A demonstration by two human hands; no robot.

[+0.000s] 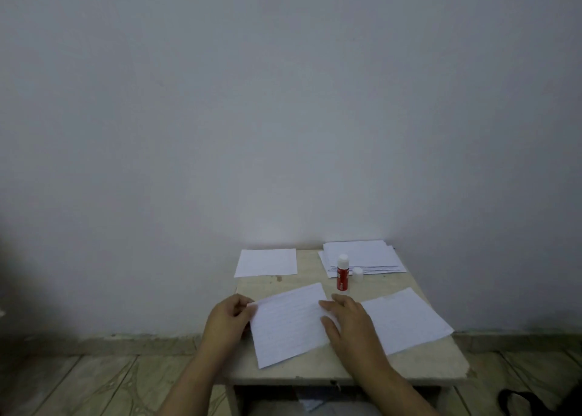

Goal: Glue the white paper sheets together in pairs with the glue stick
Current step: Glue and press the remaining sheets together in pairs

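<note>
A white lined paper sheet lies tilted on the small table in front of me. My left hand pinches its upper left corner between thumb and fingers. Flat on the sheet's right edge rests my right hand, fingers spread. Another white sheet lies to the right, partly under my right wrist. A red glue stick stands upright behind the sheets with its white top showing, and its small white cap stands just beside it.
The wooden table stands against a bare wall. A stack of several white sheets sits at the back right, a single sheet at the back left. Tiled floor lies to the left, and a dark sandal at lower right.
</note>
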